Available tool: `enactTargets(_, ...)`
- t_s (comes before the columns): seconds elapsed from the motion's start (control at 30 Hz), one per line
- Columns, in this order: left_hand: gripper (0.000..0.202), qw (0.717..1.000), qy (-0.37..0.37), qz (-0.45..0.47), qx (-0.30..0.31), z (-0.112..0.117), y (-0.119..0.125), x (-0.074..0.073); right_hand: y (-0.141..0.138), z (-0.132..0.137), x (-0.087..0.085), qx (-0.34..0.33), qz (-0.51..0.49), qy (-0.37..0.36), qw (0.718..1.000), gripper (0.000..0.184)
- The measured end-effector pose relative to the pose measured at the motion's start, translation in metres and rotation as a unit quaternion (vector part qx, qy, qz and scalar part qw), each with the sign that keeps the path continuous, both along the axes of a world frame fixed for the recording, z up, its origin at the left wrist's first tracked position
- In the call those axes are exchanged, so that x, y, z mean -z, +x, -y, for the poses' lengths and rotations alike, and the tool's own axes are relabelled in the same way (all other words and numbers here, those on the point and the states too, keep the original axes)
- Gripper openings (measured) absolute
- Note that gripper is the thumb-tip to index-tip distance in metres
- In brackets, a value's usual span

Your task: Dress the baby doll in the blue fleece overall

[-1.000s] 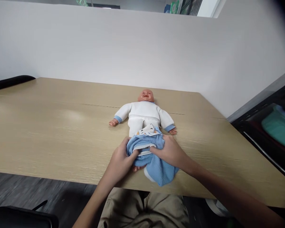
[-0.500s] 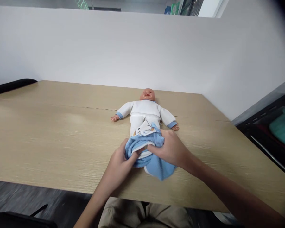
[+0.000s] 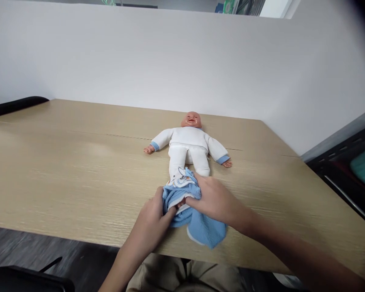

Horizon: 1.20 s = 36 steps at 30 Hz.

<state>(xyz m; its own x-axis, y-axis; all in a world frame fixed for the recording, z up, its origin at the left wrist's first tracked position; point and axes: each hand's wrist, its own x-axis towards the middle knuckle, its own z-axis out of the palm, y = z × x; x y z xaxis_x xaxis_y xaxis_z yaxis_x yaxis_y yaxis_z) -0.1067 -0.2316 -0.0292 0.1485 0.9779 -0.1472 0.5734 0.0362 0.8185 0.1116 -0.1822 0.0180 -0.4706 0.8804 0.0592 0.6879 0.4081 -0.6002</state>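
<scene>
A baby doll (image 3: 188,138) in white with blue cuffs lies on its back, arms spread and legs pointing at me. Around its lower left-hand leg a blue terry doll garment (image 3: 207,229) with white trim and a printed animal face is bunched. My left hand (image 3: 153,217) grips the gathered cloth from the left, thumb at the opening. From the other side my right hand (image 3: 213,196) pinches the opposite edge, its thumb inside. A bit of the doll's foot shows between my thumbs. One part of the garment hangs loose toward me, and my right hand hides the doll's other lower leg.
The wooden table (image 3: 79,174) meets a white wall (image 3: 158,56) at the back. At right stands a black rack (image 3: 337,174) with teal cloth in it. A black curved object (image 3: 21,105) lies at the far left edge.
Both hands and the garment have shifted slightly toward me. My right hand and its side of the opening have moved left, uncovering more of the doll's right-hand leg; the foot shows in the opening.
</scene>
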Motion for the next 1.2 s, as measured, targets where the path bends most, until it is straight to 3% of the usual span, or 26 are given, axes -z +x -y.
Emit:
enactTargets(0.13, 0.024, 0.999, 0.052, -0.013, -0.005, -0.004, 0.006, 0.009, -0.005, 0.005, 0.003, 0.016, 0.048, 0.035, 0.998, 0.049)
enactTargets(0.3, 0.022, 0.998, 0.055, 0.04, -0.011, -0.006, 0.01, 0.014, -0.008, 0.002, 0.007, 0.004, 0.099, 0.025, 0.995, 0.018)
enactTargets(0.53, 0.04, 0.979, 0.094, 0.16, -0.084, 0.003, 0.012, 0.013, -0.003, 0.0, 0.022, 0.013, -0.11, -0.003, 0.994, 0.027)
enactTargets(0.7, 0.027, 0.971, 0.135, 0.173, -0.094, -0.004, 0.01, 0.009, -0.004, -0.002, 0.026, 0.013, -0.182, -0.012, 0.983, 0.014)
enactTargets(0.87, 0.02, 0.97, 0.165, 0.169, -0.065, -0.025, -0.002, -0.002, 0.008, -0.018, 0.017, -0.046, -0.199, -0.021, 0.979, 0.005)
enactTargets(1.07, 0.028, 0.982, 0.065, 0.165, 0.065, -0.044, -0.02, -0.025, 0.032, -0.047, 0.011, -0.133, -0.169, -0.076, 0.974, 0.02)
enactTargets(1.2, 0.039, 0.985, 0.037, 0.135, 0.104, -0.049, -0.028, -0.026, 0.042, -0.053, 0.021, -0.133, -0.173, -0.05, 0.975, 0.017)
